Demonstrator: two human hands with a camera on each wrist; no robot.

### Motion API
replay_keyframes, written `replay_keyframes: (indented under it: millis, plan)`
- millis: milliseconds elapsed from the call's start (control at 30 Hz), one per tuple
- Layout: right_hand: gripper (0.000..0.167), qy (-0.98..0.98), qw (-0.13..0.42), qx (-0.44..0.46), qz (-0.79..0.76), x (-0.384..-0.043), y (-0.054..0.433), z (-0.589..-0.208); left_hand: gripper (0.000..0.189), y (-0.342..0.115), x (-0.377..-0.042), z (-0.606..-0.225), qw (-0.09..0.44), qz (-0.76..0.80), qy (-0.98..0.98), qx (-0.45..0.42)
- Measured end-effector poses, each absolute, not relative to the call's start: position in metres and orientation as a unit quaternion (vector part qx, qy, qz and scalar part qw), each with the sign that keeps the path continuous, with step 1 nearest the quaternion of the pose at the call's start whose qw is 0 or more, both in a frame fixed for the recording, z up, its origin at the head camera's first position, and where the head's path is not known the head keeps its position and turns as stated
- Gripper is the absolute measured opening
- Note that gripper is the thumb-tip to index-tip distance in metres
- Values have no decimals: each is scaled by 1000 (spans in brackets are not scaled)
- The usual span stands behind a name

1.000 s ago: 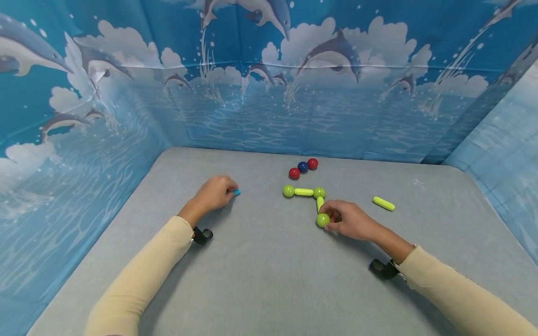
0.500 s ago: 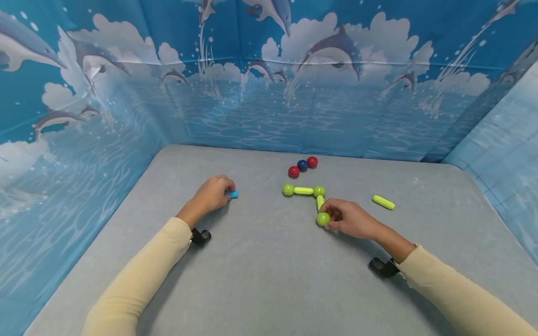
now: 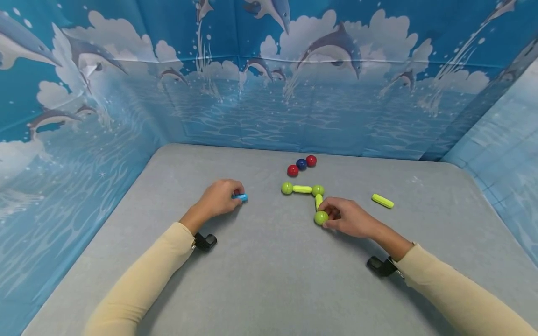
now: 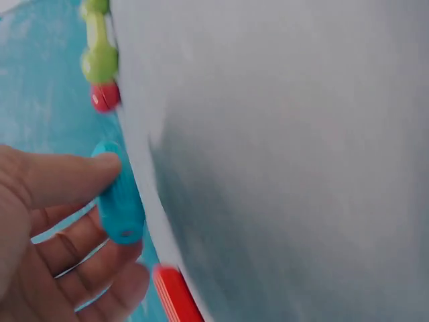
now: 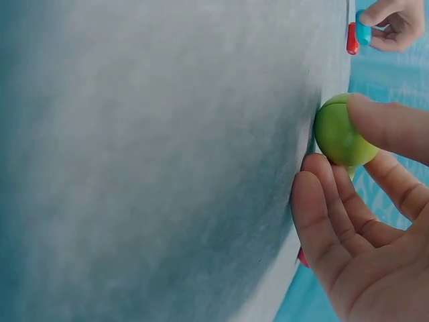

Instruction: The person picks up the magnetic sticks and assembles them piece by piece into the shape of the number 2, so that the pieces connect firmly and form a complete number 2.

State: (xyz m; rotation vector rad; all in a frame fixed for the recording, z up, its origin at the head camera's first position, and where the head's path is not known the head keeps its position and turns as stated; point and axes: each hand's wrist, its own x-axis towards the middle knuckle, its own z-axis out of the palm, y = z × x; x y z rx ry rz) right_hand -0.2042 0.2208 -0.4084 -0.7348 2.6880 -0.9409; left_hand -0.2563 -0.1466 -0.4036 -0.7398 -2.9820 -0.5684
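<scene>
My left hand [image 3: 219, 198] pinches a light blue toy rod [image 4: 122, 198] between thumb and fingers, close over the table on the left. With thumb and fingertips, my right hand [image 3: 349, 217] grips a green ball [image 5: 340, 131]. That ball forms the near end of a bent chain: a yellow-green rod [image 3: 319, 201] runs back from it to a corner green ball [image 3: 317, 190]. From the corner another yellow-green rod [image 3: 302, 189] reaches left to an end green ball [image 3: 287, 188]. A red rod [image 4: 177, 295] lies near the left hand, hidden behind it in the head view.
Behind the chain, two red balls [image 3: 293, 170] flank a dark blue ball [image 3: 301, 164] in a slanting row. A loose yellow-green rod [image 3: 383, 201] lies to the right on the grey table [image 3: 269, 280]. A dolphin-print curtain [image 3: 260, 107] rises at the table's back and sides.
My left hand has moved slightly right and nearer with the blue rod, which shows more than before. My right hand stays on the green ball, and the chain keeps its shape.
</scene>
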Motion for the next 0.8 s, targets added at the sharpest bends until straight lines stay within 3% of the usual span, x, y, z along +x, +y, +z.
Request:
replay_keyframes:
  millis: [333, 800]
  plan:
    - [26, 909, 107, -245, -319, -206, 220, -410, 11, -103, -239, -404, -18, -263, -908, -325]
    - [25, 911, 122, -235, -316, -208, 221, -409, 18, -80, -233, -404, -46, -297, -901, -312]
